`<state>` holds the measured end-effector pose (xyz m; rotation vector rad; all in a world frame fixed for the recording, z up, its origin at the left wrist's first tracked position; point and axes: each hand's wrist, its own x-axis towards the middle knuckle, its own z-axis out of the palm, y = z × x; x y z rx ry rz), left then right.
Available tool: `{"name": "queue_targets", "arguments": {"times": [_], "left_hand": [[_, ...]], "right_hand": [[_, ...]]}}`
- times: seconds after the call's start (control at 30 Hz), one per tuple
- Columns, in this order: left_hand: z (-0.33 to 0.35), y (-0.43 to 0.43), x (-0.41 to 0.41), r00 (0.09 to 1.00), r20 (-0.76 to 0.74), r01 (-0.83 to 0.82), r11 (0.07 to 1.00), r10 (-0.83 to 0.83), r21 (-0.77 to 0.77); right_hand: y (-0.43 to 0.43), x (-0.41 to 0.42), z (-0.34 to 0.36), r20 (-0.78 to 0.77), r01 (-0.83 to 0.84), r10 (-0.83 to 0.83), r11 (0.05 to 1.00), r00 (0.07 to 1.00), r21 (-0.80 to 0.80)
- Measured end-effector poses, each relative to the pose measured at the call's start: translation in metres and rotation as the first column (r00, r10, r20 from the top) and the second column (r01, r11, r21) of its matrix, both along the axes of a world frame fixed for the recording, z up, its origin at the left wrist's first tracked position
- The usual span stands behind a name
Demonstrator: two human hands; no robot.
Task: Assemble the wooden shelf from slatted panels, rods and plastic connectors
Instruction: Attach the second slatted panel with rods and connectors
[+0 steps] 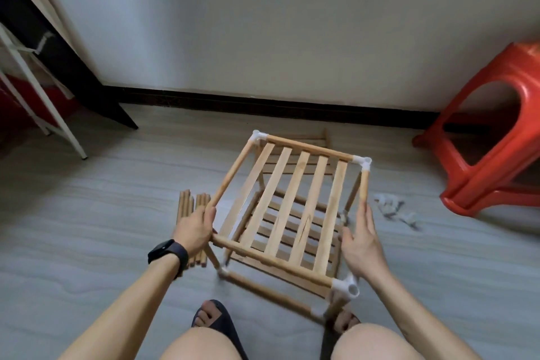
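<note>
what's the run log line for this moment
left hand: grips near-left corner of pale wooden slatted shelf frame | right hand: straight fingers against its right side rod | spare wooden rods: floor, left

— On the grey plank floor (87, 213), centre?
— Shelf frame (290, 193), standing. Bundled rods (187, 204) just left; more slats (315, 142) behind, near the skirting (263, 102).
— And right?
— Pale plastic bits (391, 207), then a red stool (479, 175), well apart.
</note>
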<state>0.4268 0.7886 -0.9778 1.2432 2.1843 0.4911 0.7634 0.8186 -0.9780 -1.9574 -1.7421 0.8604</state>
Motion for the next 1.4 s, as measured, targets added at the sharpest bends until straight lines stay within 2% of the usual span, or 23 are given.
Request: {"name": "queue_targets", "arguments": {"times": [0.1, 0.2, 0.33, 0.47, 0.63, 0.77, 0.83, 0.9, 0.97, 1.03, 1.13, 1.23, 1.4], "left_hand": [[0.003, -0.016, 0.011, 1.0, 0.021, -0.014, 0.999, 0.015, -0.036], [0.006, -0.024, 0.025, 0.997, 0.081, 0.011, 0.994, -0.003, -0.108], [-0.003, -0.025, 0.036, 0.992, 0.112, -0.045, 0.998, 0.05, -0.041], [-0.007, -0.022, 0.042, 1.0, 0.02, -0.015, 1.0, 0.015, -0.003], [-0.01, -0.018, 0.039, 0.998, -0.059, 0.022, 1.0, -0.023, -0.021], [-0.008, -0.017, 0.042, 0.999, -0.048, -0.012, 0.999, 0.01, -0.031], [-0.007, -0.019, 0.042, 0.996, -0.078, 0.041, 0.999, -0.043, -0.026], [-0.003, -0.014, 0.036, 0.944, -0.255, 0.204, 0.978, -0.21, -0.049], [0.003, -0.004, 0.034, 0.817, -0.404, 0.391, 0.91, -0.411, -0.135], [0.006, 0.007, 0.039, 0.73, -0.441, 0.493, 0.849, -0.522, -0.189], [0.0, 0.014, 0.052, 0.622, -0.489, 0.56, 0.784, -0.612, -0.269], [-0.005, 0.016, 0.053, 0.616, -0.503, 0.547, 0.788, -0.606, -0.281], [-0.009, 0.017, 0.054, 0.639, -0.487, 0.549, 0.796, -0.595, -0.253]], "right_hand": [[0.024, 0.004, 0.016, 0.052, -0.071, 0.071, 0.997, 0.996, 0.002], [0.038, 0.006, 0.023, 0.136, 0.009, -0.015, 0.999, 0.991, 0.048], [0.026, 0.014, 0.011, 0.251, 0.011, -0.008, 1.0, 0.968, -0.012], [0.012, 0.024, -0.001, 0.197, 0.02, 0.002, 0.993, 0.98, -0.113], [0.014, 0.022, 0.0, 0.228, 0.011, 0.003, 0.998, 0.974, -0.06], [0.013, 0.017, 0.002, 0.28, 0.025, -0.013, 0.999, 0.96, -0.039], [0.009, 0.014, 0.005, 0.334, 0.007, -0.01, 1.0, 0.943, 0.009], [0.006, 0.011, 0.007, 0.402, -0.096, 0.061, 0.993, 0.913, 0.067], [0.007, 0.008, 0.013, 0.518, -0.289, 0.21, 0.954, 0.829, 0.076], [0.015, 0.0, 0.017, 0.575, -0.439, 0.345, 0.898, 0.742, 0.027], [0.023, -0.02, 0.01, 0.52, -0.522, 0.486, 0.848, 0.702, -0.088], [0.025, -0.033, -0.004, 0.461, -0.533, 0.556, 0.824, 0.692, -0.193], [0.029, -0.03, -0.003, 0.453, -0.524, 0.571, 0.817, 0.684, -0.24]]}}
